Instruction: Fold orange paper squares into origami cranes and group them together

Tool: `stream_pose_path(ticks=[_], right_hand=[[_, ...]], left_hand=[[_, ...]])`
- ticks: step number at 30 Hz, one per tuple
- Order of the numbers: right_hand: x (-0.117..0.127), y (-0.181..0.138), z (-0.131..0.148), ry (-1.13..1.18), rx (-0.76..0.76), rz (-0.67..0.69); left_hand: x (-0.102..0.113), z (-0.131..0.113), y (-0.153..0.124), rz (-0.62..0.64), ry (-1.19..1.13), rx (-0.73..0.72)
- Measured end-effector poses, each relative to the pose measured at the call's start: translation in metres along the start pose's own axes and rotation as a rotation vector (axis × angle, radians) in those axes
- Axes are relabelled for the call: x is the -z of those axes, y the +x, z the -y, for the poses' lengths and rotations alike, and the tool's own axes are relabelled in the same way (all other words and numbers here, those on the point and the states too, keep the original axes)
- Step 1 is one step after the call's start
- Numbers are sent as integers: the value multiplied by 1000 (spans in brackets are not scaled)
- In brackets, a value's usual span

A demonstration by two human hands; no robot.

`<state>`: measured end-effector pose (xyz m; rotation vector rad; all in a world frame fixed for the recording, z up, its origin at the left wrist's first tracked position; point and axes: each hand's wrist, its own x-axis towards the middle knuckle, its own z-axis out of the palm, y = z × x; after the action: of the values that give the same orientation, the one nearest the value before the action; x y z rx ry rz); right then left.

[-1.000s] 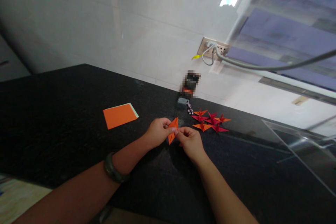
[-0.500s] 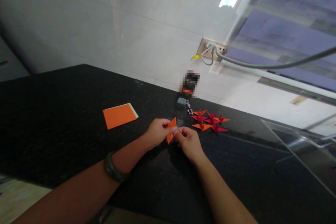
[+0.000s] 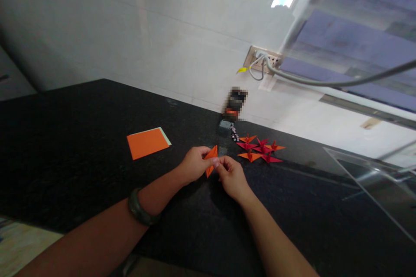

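Note:
A folded orange paper piece (image 3: 211, 158) is pinched between my left hand (image 3: 194, 164) and my right hand (image 3: 231, 176) just above the black countertop (image 3: 65, 147). Both hands are closed on it, thumbs and fingertips meeting at its right edge. A dark bangle (image 3: 139, 210) sits on my left wrist. Beyond my right hand lies a cluster of finished red and orange paper cranes (image 3: 259, 149). To the left rests a small stack of square paper (image 3: 147, 142), orange on top.
A small dark object with a blurred patch (image 3: 234, 104) stands against the pale tiled wall, with a beaded thing (image 3: 234, 133) beside it. A wall socket with cables (image 3: 263, 61) is above. A clear sheet (image 3: 373, 181) lies at the right.
The orange piece looks narrower and has shifted slightly left and down between my fingers. My hands stayed almost in the same place.

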<state>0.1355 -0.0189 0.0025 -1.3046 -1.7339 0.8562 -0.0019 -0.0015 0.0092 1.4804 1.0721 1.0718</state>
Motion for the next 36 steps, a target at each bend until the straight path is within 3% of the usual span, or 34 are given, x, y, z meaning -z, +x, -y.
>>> stream_pose_path(ticks=[11, 14, 17, 22, 27, 32, 36], right_hand=[[1, -1, 2, -90, 64, -19], [1, -2, 5, -119, 106, -44], [0, -1, 6, -141, 94, -109], [4, 0, 6, -295, 149, -301], [7, -1, 9, -430, 267, -272], [4, -3, 12, -540, 331, -221], [2, -4, 12, -382, 323, -167]], left_hand=[[2, 1, 1, -62, 248, -92], [2, 1, 0, -77, 213, -87], [0, 2, 1, -99, 73, -33], [-3, 3, 2, -300, 106, -52], [-9, 5, 1, -76, 74, -61], [-9, 8, 1, -31, 52, -79], [-5, 6, 2, -36, 123, -53]])
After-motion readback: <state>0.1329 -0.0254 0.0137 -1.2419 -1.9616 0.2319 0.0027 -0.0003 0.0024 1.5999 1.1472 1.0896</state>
